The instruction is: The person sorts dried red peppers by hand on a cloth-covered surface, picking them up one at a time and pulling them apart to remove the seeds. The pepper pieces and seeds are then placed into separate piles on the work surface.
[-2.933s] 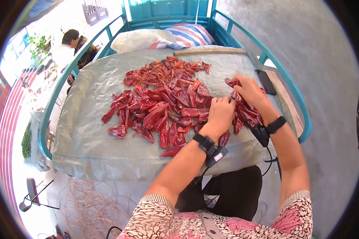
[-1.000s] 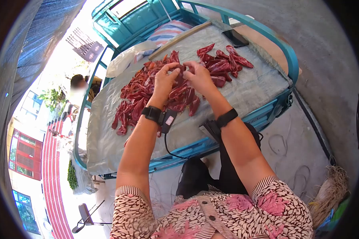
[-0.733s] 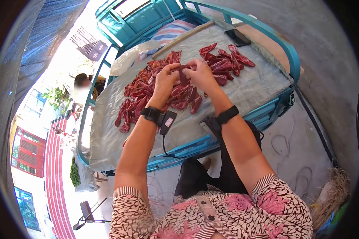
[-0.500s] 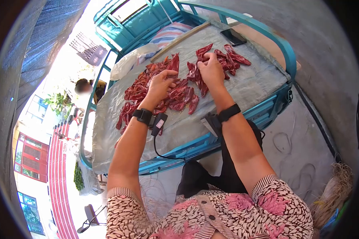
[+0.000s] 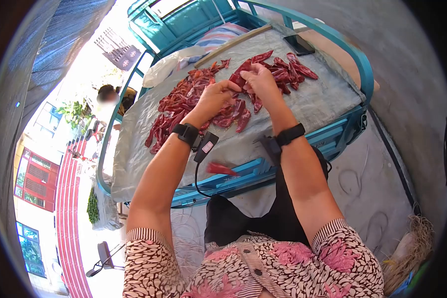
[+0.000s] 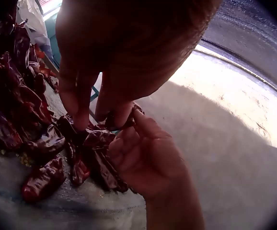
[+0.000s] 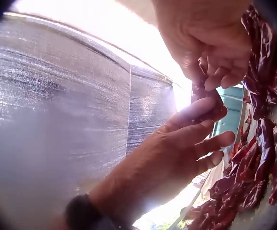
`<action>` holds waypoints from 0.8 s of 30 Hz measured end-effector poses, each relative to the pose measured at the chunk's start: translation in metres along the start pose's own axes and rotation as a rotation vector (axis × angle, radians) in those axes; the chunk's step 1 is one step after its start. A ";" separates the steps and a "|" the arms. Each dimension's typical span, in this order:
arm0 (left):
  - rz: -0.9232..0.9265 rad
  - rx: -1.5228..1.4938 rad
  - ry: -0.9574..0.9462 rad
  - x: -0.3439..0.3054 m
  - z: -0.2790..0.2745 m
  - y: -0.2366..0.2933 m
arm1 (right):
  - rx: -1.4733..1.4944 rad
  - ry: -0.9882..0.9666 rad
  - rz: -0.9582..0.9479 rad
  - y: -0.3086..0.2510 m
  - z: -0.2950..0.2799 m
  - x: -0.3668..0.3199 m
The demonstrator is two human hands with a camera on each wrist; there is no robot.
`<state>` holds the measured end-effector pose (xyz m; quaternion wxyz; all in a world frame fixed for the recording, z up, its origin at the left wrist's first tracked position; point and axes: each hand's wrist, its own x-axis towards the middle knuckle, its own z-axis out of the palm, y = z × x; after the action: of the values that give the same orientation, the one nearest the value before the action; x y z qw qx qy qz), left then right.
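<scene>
One wrinkled red pepper [image 5: 239,75] is narrowly pinched by the left hand [image 5: 215,98] and the right hand [image 5: 262,83].

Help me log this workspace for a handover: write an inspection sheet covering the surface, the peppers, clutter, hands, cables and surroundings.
Surface: pale sheet over the bed of a teal cart.
Peppers: large heap, with a smaller pile to its right; a blurred pepper shows at the near edge, resting or falling unclear.
Clutter: phone at the right side, wooden strip across the far end, striped sack and pale bag beyond it.
Hands: left hand and right hand pinch one dark red pepper between them.
Cables: black cable loops down from the left wrist device.
Surroundings: another person by the cart's left side; tangled strands on the floor.
</scene>
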<state>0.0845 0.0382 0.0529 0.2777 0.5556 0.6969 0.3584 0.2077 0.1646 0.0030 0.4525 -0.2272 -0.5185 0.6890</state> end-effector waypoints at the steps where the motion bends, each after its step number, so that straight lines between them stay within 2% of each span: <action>1: -0.006 -0.007 0.026 -0.001 0.001 0.000 | 0.058 0.030 0.005 -0.001 0.001 0.001; 2: -0.012 -0.013 0.051 -0.003 0.000 0.000 | 0.116 0.061 0.010 -0.001 0.001 0.001; 5: -0.035 0.077 0.087 -0.009 -0.007 -0.005 | 0.053 0.111 -0.083 0.012 -0.008 0.019; 6: -0.005 0.094 0.099 -0.010 -0.010 -0.017 | -0.003 0.141 -0.112 0.008 -0.009 0.014; 9: 0.050 0.114 0.125 -0.009 -0.011 -0.048 | -0.314 0.371 -0.335 0.039 -0.020 0.043; 11: 0.039 0.098 0.156 -0.016 -0.002 -0.061 | -0.414 0.439 -0.378 0.017 -0.028 0.023; 12: 0.108 0.440 0.224 -0.014 -0.001 -0.071 | -0.428 0.467 -0.386 0.014 -0.032 0.023; 13: 0.071 0.514 0.234 -0.021 0.007 -0.065 | -0.439 0.491 -0.397 0.012 -0.035 0.024; 15: 0.003 0.675 0.252 -0.025 0.019 -0.050 | -0.400 0.449 -0.357 0.017 -0.040 0.025; 16: -0.048 0.746 0.164 -0.022 0.022 -0.048 | -0.379 0.424 -0.327 0.021 -0.043 0.029; 18: -0.061 0.800 0.186 -0.018 0.030 -0.045 | -0.369 0.373 -0.258 0.021 -0.046 0.025; 20: -0.063 0.807 0.166 -0.011 0.029 -0.047 | -0.423 0.239 -0.307 0.025 -0.049 0.034; 22: 0.066 0.823 0.213 -0.005 0.027 -0.057 | -0.501 0.162 -0.345 0.030 -0.048 0.030; 24: 0.198 0.816 0.229 0.004 0.026 -0.064 | -0.468 0.092 -0.267 0.017 -0.046 0.019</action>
<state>0.0672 0.0393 -0.0143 -0.0793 0.6406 0.7512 0.1380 0.2278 0.2039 -0.0259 0.4975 -0.2865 -0.6678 0.4737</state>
